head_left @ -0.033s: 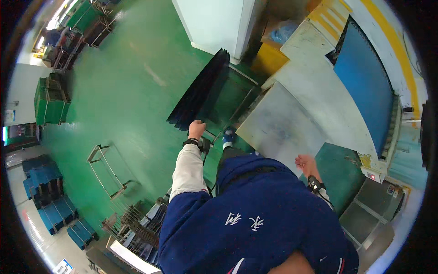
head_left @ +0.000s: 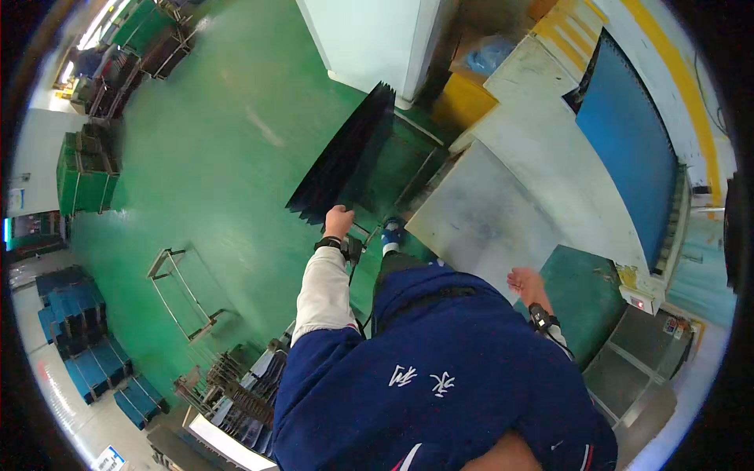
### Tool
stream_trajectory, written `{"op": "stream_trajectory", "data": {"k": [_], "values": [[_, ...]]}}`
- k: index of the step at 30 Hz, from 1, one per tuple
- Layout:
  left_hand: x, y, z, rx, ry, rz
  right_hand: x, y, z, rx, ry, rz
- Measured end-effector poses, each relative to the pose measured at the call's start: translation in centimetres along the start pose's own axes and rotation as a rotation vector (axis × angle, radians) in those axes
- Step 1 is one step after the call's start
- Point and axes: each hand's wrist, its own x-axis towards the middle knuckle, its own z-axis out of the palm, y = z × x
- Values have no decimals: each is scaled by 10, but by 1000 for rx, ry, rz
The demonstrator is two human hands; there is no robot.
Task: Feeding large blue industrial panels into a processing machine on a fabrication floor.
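My left hand [head_left: 338,222] is closed in a fist at the near end of a stack of thin black sheets [head_left: 345,157]. What its fingers grip is hidden; a sheet edge and a metal bar both lie close to it. The black sheets stand fanned on a low metal frame [head_left: 420,129]. On the right, my right hand [head_left: 528,284] hangs with loosely bent fingers apart and nothing in it, over the near edge of a grey worktop [head_left: 487,212]. Both wrists carry black straps with small devices.
An empty metal frame [head_left: 184,294] stands on the green floor at left. Racks with dark sheets [head_left: 236,392] are near my left side. A white cabinet [head_left: 361,39], a yellow bin [head_left: 465,102] and a blue belt [head_left: 628,149] lie ahead and right. Green crates [head_left: 88,177] stand far left.
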Motion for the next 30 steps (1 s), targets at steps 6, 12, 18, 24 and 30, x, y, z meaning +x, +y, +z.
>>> {"op": "stream_trajectory", "data": {"k": [6,12,18,24,30], "values": [[20,5,7,224,149,157,-30,2,12,-112,91,91],[41,17,14,400,-68,8,-49,-14,32,-150,104,116],[44,33,22,409,-47,-64,-54,-21,35,-205,156,76],[45,41,32,381,-40,-66,-50,-23,30,-179,148,67],[48,42,37,427,25,-105,-47,-35,32,-181,152,62]]}}
